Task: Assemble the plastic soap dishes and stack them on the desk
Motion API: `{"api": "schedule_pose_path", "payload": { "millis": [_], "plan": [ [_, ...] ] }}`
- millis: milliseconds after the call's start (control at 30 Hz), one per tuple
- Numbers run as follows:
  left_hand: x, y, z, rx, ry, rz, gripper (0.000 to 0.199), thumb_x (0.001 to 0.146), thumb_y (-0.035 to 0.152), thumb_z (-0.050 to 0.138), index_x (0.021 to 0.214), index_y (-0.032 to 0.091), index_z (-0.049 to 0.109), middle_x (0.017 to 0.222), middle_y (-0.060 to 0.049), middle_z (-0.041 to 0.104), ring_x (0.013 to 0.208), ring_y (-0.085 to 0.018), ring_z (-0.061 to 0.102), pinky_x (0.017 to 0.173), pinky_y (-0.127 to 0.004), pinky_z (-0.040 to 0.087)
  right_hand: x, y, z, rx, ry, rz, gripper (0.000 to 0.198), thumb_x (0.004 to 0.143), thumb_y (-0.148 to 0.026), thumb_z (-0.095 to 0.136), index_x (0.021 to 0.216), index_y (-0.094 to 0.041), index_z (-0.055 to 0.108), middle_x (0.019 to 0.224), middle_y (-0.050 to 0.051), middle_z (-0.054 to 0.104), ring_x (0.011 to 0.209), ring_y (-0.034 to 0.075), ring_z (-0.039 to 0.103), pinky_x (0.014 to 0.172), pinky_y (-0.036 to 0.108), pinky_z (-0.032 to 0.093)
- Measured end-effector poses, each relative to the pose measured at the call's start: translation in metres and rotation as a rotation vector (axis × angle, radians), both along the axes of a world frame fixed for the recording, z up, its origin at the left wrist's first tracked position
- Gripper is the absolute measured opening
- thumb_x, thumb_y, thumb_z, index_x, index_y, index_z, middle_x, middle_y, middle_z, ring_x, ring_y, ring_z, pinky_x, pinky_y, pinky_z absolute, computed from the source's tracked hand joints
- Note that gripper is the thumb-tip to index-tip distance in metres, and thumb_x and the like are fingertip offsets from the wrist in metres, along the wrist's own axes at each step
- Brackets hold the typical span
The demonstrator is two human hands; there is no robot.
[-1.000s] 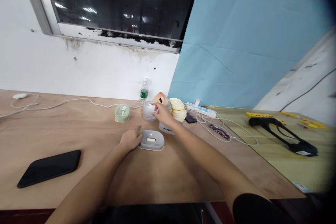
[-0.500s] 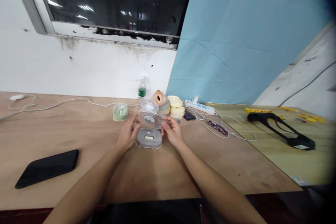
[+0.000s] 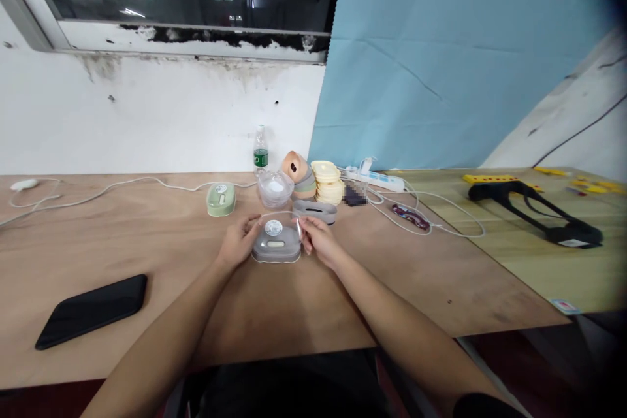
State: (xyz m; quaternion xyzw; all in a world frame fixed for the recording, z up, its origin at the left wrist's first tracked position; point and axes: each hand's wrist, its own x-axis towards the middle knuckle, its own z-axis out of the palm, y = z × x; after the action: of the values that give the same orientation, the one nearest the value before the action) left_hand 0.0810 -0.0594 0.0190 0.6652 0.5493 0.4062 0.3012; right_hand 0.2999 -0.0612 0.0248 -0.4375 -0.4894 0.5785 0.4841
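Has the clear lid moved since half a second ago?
Yes. The clear lid has come down: it was held above the grey tray, and both hands now hold it seated on that tray.

Grey plastic soap box [image 3: 276, 249] with clear lid [image 3: 274, 227] on it mid wooden tabletop [image 3: 161, 241], left hand [image 3: 238, 245] and right hand [image 3: 319, 243] at its sides, green soap box [image 3: 221, 199] behind-left, clear plastic bowl [image 3: 275, 189] behind near the far edge, black smartphone [image 3: 92, 310] near the front-left edge.
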Motion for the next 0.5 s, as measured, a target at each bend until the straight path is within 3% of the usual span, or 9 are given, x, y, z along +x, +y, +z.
{"api": "schedule_pose_path", "payload": {
  "millis": [167, 333, 500],
  "plan": [
    [-0.009, 0.001, 0.006, 0.003, 0.288, 0.014, 0.054, 0.087, 0.062, 0.039, 0.115, 0.023, 0.062, 0.099, -0.006, 0.072, 0.090, -0.023, 0.066, 0.077, -0.030, 0.048, 0.002, 0.002, -0.004, -0.019, -0.069, 0.000, 0.040, 0.077, -0.053, 0.057, 0.096, -0.017, 0.060, 0.057, -0.005, 0.054, 0.033, 0.006, 0.036, 0.032, 0.020, 0.031],
    [-0.009, 0.000, 0.007, -0.051, 0.412, -0.056, 0.056, 0.089, 0.063, 0.030, 0.110, 0.023, 0.064, 0.108, -0.006, 0.070, 0.097, -0.025, 0.064, 0.076, -0.030, 0.047, 0.008, 0.007, -0.012, 0.282, -0.470, -0.090, 0.039, 0.086, -0.053, 0.048, 0.079, -0.018, 0.065, 0.056, -0.001, 0.057, 0.051, 0.012, 0.052, 0.051, 0.023, 0.041],
    [-0.008, 0.000, 0.009, -0.060, 0.424, -0.097, 0.052, 0.093, 0.055, 0.027, 0.103, 0.022, 0.067, 0.105, -0.006, 0.070, 0.097, -0.023, 0.064, 0.081, -0.029, 0.046, 0.010, 0.013, -0.026, 0.267, -0.605, -0.046, 0.039, 0.087, -0.045, 0.048, 0.104, -0.016, 0.067, 0.067, 0.001, 0.065, 0.052, 0.014, 0.054, 0.054, 0.025, 0.042]
  ]
}}
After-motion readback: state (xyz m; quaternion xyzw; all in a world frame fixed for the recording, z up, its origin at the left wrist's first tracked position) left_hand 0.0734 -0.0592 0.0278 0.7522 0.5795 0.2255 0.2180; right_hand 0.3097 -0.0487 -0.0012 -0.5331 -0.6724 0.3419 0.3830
